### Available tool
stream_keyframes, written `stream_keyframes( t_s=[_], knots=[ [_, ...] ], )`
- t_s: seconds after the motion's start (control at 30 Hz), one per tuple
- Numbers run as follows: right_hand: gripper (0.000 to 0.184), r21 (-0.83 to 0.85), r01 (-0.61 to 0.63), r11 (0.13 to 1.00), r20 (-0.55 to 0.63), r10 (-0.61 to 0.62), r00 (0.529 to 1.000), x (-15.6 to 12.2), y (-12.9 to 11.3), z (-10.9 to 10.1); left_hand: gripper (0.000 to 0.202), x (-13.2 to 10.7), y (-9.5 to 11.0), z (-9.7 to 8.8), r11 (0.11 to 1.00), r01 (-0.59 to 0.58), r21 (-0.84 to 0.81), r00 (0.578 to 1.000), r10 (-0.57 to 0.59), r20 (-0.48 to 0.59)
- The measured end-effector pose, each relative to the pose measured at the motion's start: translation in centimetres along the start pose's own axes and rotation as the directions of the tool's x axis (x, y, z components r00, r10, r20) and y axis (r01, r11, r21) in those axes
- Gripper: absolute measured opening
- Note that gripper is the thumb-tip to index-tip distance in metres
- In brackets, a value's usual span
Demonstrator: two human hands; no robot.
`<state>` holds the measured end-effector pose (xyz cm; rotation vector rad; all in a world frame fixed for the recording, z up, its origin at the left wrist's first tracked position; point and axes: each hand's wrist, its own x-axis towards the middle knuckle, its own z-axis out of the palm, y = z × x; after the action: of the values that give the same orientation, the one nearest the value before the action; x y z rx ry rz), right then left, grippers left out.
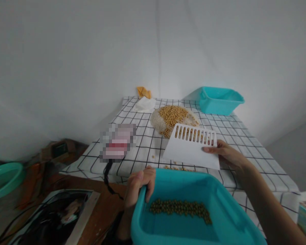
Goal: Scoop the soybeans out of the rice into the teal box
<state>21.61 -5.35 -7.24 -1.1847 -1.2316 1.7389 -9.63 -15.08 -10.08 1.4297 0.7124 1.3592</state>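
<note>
My left hand [138, 185] grips the near left rim of a teal plastic basin [219, 217] held at the table's front edge; a row of beans [179, 207] lies on its bottom. My right hand [225, 153] holds a white slotted scraper [192, 146] by its right edge, tilted up over the checked tablecloth [140, 149]. Behind the scraper lies a pile of yellow beans mixed with white rice [174, 117]. A few loose beans [177, 167] lie between the scraper and the basin.
A second teal basin [219, 99] stands at the table's far right corner. A white cloth [144, 104] and an orange scrap [144, 92] lie at the back. A blurred object [117, 142] with a black cord sits at the left. A green bowl [3, 177] and clutter lie lower left.
</note>
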Motion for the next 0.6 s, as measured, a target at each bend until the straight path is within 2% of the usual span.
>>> stream_keyframes(
  t_s=[0.2,0.37,0.5,0.6],
  knots=[
    [0.033,-0.123,0.086,0.989,0.011,-0.086,0.996,0.53,-0.13,-0.22,0.066,0.02,-0.04,-0.16,1.0,0.005,-0.017,1.0,-0.004,0.018],
    [0.037,-0.212,0.07,0.975,0.125,-0.044,0.991,0.33,-0.64,-0.01,0.065,0.01,0.07,-0.26,1.0,0.008,-0.017,1.0,-0.008,0.024],
    [0.032,-0.175,0.097,0.98,0.136,-0.073,0.988,-0.02,-0.89,0.53,0.064,-0.02,0.04,-0.07,1.0,-0.004,-0.021,1.0,0.004,0.019],
    [0.035,-0.13,0.064,0.989,0.123,-0.048,0.991,-0.07,-0.82,0.69,0.064,-0.02,-0.02,0.12,1.0,-0.022,-0.022,1.0,0.022,0.005]
  ],
)
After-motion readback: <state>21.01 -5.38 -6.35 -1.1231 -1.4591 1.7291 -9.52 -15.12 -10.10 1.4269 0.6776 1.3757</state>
